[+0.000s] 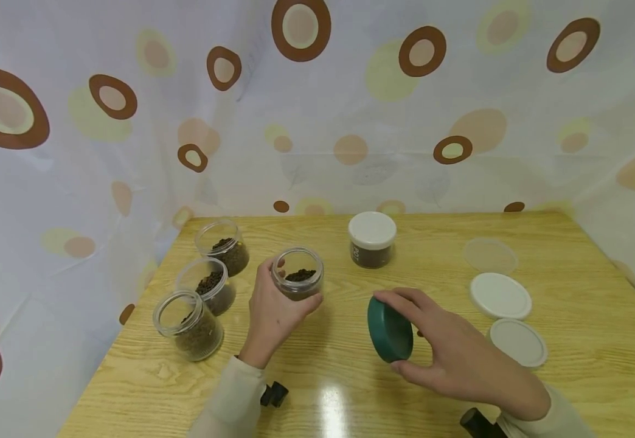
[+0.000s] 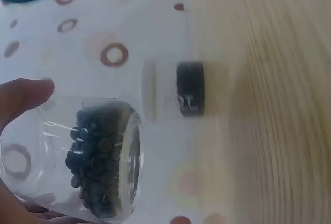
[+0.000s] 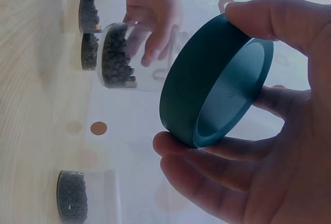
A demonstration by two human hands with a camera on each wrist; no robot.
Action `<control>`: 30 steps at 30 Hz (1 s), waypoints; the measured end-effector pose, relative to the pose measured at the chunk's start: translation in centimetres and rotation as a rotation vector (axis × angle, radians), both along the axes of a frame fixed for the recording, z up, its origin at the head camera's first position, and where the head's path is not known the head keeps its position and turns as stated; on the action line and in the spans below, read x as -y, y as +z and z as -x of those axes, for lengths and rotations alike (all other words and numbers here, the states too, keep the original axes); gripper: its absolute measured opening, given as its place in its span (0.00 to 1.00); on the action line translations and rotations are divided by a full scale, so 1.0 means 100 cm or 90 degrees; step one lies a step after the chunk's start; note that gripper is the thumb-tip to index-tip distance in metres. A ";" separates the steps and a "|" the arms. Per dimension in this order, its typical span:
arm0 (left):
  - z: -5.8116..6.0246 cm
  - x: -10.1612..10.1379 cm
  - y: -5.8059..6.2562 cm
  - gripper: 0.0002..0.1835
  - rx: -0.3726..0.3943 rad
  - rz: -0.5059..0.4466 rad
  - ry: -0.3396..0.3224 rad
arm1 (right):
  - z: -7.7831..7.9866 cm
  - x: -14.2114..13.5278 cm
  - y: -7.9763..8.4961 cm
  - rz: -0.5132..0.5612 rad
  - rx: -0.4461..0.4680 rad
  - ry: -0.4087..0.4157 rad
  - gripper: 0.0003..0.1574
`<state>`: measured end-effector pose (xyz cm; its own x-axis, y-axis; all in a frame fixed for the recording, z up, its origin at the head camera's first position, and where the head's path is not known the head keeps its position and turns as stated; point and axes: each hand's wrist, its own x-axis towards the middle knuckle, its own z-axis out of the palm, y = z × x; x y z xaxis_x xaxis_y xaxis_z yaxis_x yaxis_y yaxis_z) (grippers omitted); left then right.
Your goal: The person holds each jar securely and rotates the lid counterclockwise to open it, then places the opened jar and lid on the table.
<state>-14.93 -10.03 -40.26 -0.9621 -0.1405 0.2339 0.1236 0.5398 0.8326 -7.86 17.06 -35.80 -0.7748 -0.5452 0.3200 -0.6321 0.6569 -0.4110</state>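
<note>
My left hand [image 1: 279, 316] grips an open clear jar [image 1: 297, 277] with small dark pellets in its bottom, held a little above the table. In the left wrist view the pellets [image 2: 101, 157] show through the jar's wall. My right hand [image 1: 443, 347] pinches a dark green lid [image 1: 388, 331] by its rim, tilted on edge to the right of the jar. The lid's hollow inside [image 3: 232, 97] faces the right palm. Jar and lid are apart.
Three open clear jars [image 1: 191, 328] with dark pellets stand at the left. Behind the hands is a jar with a white lid [image 1: 372, 231]. Several loose lids [image 1: 500, 296] lie in a row at the right of the wooden table [image 1: 350, 389]. A patterned curtain [image 1: 350, 109] hangs behind.
</note>
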 end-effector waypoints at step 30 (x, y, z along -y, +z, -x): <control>0.082 0.034 -0.029 0.55 0.165 -0.020 0.149 | 0.003 -0.012 -0.010 -0.018 0.042 -0.009 0.57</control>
